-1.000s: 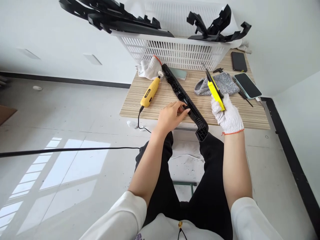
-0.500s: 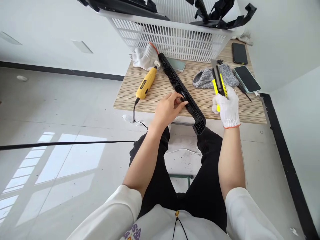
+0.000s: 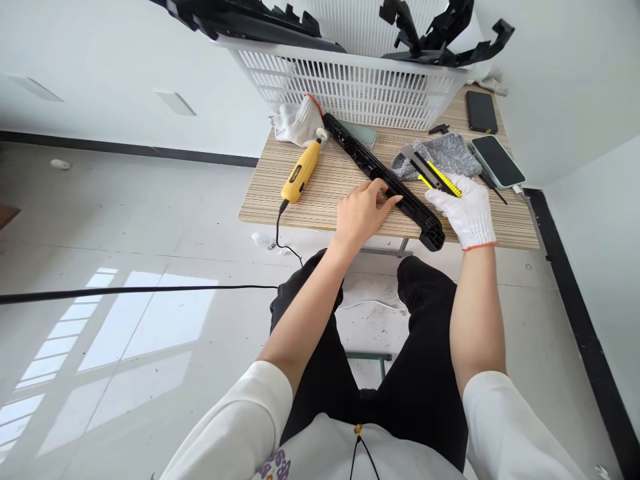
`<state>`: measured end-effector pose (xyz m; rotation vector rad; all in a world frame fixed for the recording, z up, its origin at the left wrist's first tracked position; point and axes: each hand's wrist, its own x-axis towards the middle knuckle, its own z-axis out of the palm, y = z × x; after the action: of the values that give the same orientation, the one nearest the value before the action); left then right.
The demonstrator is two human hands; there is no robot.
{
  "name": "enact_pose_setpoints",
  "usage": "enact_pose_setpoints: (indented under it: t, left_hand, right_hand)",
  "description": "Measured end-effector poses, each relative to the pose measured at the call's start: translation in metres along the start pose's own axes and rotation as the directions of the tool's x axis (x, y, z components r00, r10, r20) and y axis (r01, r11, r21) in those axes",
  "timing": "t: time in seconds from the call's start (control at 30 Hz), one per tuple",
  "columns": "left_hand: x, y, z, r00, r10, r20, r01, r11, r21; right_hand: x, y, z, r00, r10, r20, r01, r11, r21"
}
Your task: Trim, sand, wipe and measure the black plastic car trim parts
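A long black plastic trim part (image 3: pixel 379 175) lies slantwise on the striped wooden table (image 3: pixel 320 193), its near end hanging over the front edge. My bare left hand (image 3: pixel 363 210) presses on its middle, fingers curled over the part. My right hand (image 3: pixel 465 207), in a white knit glove, grips a yellow utility knife (image 3: pixel 434 177) with the blade out, the tip close to the part's right side.
A white slatted basket (image 3: pixel 350 87) with several black plastic parts stands at the back. On the table lie a yellow corded rotary tool (image 3: pixel 301 172), a white glove (image 3: pixel 296 123), a grey glove (image 3: pixel 443 152) and two phones (image 3: pixel 495 160). A black cable (image 3: pixel 130 291) crosses the floor.
My left hand has swung the black part so its near end points further right. My right hand has tipped the knife from upright down towards the part.
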<state>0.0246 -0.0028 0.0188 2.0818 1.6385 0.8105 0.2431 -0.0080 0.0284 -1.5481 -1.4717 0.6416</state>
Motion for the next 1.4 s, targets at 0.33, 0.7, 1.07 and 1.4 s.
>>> enact_pose_setpoints:
  t: [0.33, 0.7, 1.07, 1.4]
  left_hand:
    - [0.027, 0.006, 0.004, 0.996, -0.056, 0.062, 0.054, 0.998, 0.041]
    - [0.007, -0.003, 0.01, 0.998, 0.053, -0.029, -0.052, 0.998, 0.04]
    - [0.0, -0.003, 0.013, 0.995, 0.08, -0.062, -0.078, 0.996, 0.032]
    - [-0.002, -0.006, 0.015, 0.989, 0.12, -0.091, -0.123, 0.992, -0.027]
  right_hand:
    - [0.011, 0.009, -0.014, 0.998, -0.052, -0.027, 0.045, 0.972, -0.231]
    - [0.007, 0.014, -0.015, 0.996, 0.051, -0.067, -0.055, 0.997, -0.052]
    - [0.004, 0.012, -0.017, 0.998, -0.016, -0.063, 0.01, 0.995, -0.094]
    - [0.007, 0.014, -0.015, 0.996, 0.008, -0.094, -0.02, 0.991, -0.133]
